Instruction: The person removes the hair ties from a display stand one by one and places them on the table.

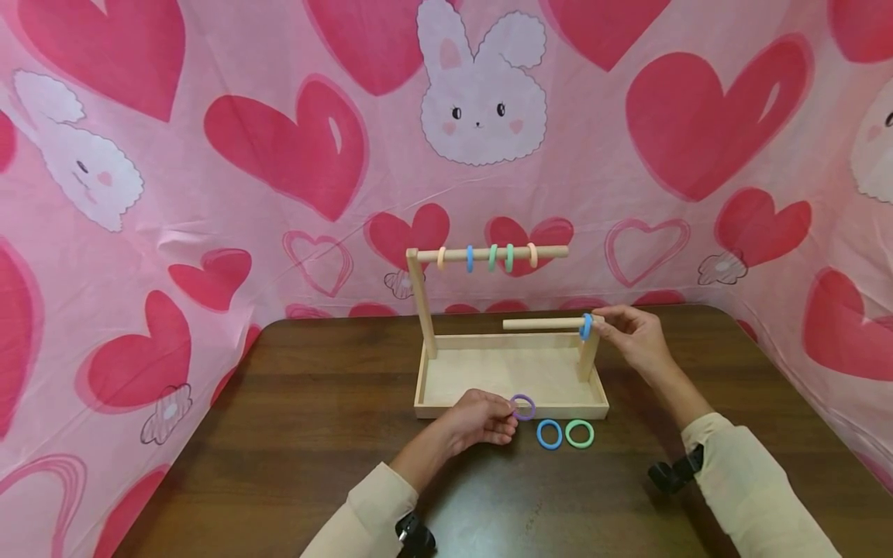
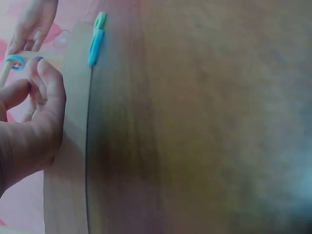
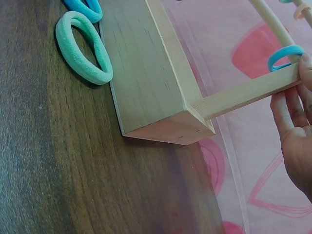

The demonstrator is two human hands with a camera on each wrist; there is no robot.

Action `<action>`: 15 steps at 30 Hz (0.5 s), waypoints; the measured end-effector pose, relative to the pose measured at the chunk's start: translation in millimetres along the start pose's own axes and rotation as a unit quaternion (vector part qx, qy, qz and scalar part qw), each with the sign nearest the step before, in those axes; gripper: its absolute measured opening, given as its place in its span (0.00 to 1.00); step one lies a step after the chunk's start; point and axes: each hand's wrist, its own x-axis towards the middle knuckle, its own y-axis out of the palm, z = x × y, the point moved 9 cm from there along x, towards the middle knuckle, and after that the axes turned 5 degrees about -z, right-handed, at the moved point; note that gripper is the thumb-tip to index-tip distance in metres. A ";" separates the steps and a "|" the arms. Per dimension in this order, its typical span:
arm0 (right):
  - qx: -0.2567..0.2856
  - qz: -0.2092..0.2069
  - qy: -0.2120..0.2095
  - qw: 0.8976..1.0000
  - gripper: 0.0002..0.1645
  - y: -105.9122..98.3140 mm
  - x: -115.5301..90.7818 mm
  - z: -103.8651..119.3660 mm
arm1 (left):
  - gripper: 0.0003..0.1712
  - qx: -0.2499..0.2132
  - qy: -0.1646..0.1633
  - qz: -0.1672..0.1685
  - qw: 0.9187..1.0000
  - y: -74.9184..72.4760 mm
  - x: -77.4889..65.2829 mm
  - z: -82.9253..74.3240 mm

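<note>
My left hand [image 1: 481, 418] pinches a purple hair tie [image 1: 523, 408] between thumb and fingers, at the front wall of a wooden stand's tray [image 1: 481, 411]. At the stand's right side, my right hand [image 1: 636, 335] grips the top of the short wooden post [image 3: 248, 92], thumb on one side and fingers on the other. Beside those fingertips, a blue hair tie [image 1: 586, 327] hangs round the post end of the lower rod [image 1: 540, 324]. On the table before the tray lie another blue hair tie [image 1: 549, 446] and a green hair tie [image 3: 73, 53].
Several orange, blue and green hair ties hang along the upper rod [image 1: 551, 252], carried by a tall post [image 1: 422, 306] on the left. The stand sits on a dark wooden table [image 1: 314, 434]. Behind it hangs a pink cloth [image 1: 391, 178] with hearts and rabbits.
</note>
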 end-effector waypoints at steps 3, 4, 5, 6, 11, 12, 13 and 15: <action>-0.002 0.000 0.003 1.000 0.16 0.1 -0.6 -0.4 | 0.09 0.008 -0.012 0.008 1.000 0.1 -3.2 5.8; -0.003 0.000 0.003 1.000 0.16 0.2 -0.9 -0.3 | 0.10 0.010 -0.016 0.010 1.000 0.1 -4.3 7.6; -0.003 0.000 0.003 1.000 0.16 0.2 -1.0 -0.3 | 0.10 0.013 -0.018 0.011 1.000 -0.1 -5.4 9.3; -0.005 0.000 0.002 1.000 0.17 0.2 -1.1 0.0 | 0.10 0.015 -0.021 0.012 1.000 -0.2 -6.4 11.2; -0.004 0.000 -0.003 1.000 0.16 0.7 -0.6 1.2 | 0.08 0.031 -0.030 0.022 0.999 0.3 -9.6 20.4; -0.004 -0.001 -0.004 1.000 0.16 0.6 -0.5 1.3 | 0.08 0.035 -0.032 0.023 0.999 0.4 -9.6 21.9; -0.005 -0.001 -0.003 1.000 0.16 0.5 -0.3 1.3 | 0.08 0.037 -0.033 0.024 0.998 0.3 -9.5 23.1; -0.009 -0.002 -0.003 1.000 0.16 0.0 -0.1 1.5 | 0.08 0.042 -0.035 0.021 0.998 -0.6 -9.1 24.5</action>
